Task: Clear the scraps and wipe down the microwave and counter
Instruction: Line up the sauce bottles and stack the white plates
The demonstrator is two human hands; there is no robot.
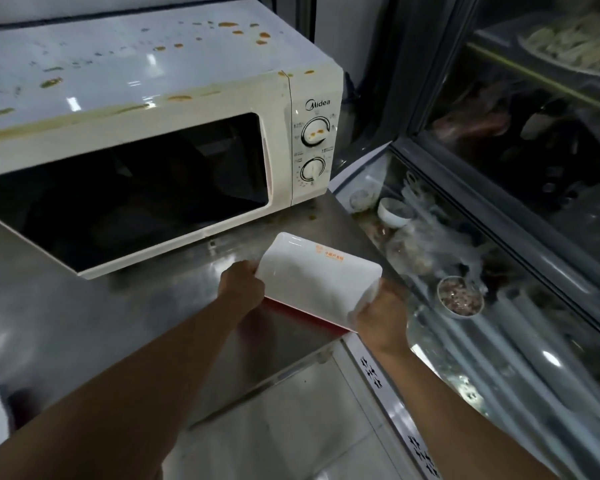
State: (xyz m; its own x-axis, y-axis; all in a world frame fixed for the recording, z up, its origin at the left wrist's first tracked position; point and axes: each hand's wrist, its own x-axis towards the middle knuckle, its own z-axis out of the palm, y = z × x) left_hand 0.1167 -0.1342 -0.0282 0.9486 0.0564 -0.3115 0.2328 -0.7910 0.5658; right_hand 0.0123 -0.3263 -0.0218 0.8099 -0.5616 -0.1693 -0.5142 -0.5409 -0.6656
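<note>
At lower centre, your left hand (244, 285) and right hand (381, 315) are gripping opposite edges of the white pack of wipes (317, 275). It is looking soft, light and slippery, so you are best holding its ends.

Off to the right, a glass display case (499, 216) runs from near to far. Inside, a small white bowl (394, 212) sits far, a metal bowl of dark filling (459, 296) nearer. Below, pale tiled floor (291, 427).

Two bare forearms were in view, no sleeves showing; left hand (244, 285) and right hand (381, 315) wore no gloves, rings or watch.
</note>
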